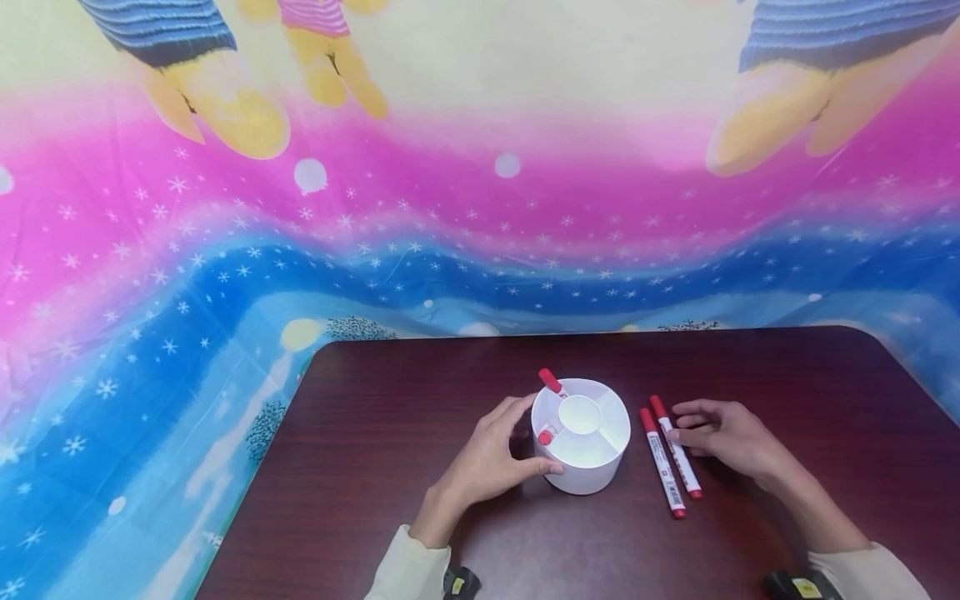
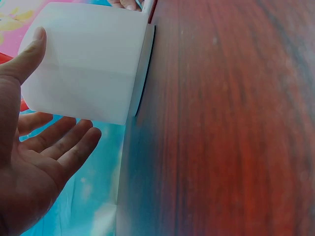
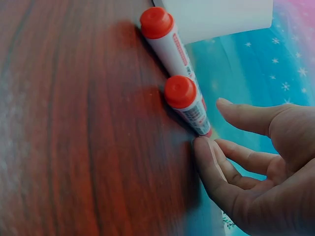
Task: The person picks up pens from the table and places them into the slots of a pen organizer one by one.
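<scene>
The person's left hand (image 1: pixel 491 458) is grasping a white round container (image 1: pixel 581 482), the thumb against its near side and the other fingers spread around its left side. The container stands upright on the counter (image 1: pixel 360 433). Just beyond the left fingertips, a leaning marker (image 1: pixel 551 381) pokes its red cap out over the rim; between those fingertips and the thumb, the red end of an inner marker (image 1: pixel 546 437) shows in a compartment.

The right hand (image 1: pixel 735 437) is released, thumb and fingers apart and gripping nothing. Right at its fingertips lies the nearer marker (image 1: pixel 681 458), white with red ends; whether they touch it cannot be told. Past it, toward the container, the farther marker (image 1: pixel 663 467) lies alongside. Well beyond both hands' fingers hangs a pink and blue cloth (image 1: pixel 450 208) with snowflakes.
</scene>
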Motion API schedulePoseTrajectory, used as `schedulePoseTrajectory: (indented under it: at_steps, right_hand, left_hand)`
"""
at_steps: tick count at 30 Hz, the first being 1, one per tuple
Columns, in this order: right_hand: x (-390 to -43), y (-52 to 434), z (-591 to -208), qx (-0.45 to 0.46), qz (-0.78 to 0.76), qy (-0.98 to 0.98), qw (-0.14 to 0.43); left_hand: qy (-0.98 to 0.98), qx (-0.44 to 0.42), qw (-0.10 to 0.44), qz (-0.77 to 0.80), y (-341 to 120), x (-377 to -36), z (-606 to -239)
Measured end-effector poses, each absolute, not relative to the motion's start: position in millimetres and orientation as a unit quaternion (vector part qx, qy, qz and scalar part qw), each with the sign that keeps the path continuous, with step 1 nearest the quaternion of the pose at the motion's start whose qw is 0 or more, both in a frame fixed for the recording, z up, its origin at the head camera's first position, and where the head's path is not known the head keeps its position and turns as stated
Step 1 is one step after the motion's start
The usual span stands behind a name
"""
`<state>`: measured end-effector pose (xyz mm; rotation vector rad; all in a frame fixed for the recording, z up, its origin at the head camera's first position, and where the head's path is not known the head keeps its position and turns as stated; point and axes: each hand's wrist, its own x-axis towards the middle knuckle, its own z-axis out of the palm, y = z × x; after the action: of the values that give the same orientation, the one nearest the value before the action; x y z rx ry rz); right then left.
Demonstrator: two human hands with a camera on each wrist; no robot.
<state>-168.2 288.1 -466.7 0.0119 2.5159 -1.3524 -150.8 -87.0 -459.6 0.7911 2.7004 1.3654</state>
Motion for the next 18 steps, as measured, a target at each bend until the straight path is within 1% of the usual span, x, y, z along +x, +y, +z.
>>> schedulePoseTrajectory:
  at_steps: [8,18]
  right_hand:
    - [-170,282,-468,0.018,-0.445,0.885,0.136]
    - [-169,275,-466,0.023,-0.447,0.883,0.144]
  left_hand:
    - [0.868,0.251,0.011,0.428,-87,-151,-460]
    - [0.870,0.256,0.003,0.421,-87,-151,-460]
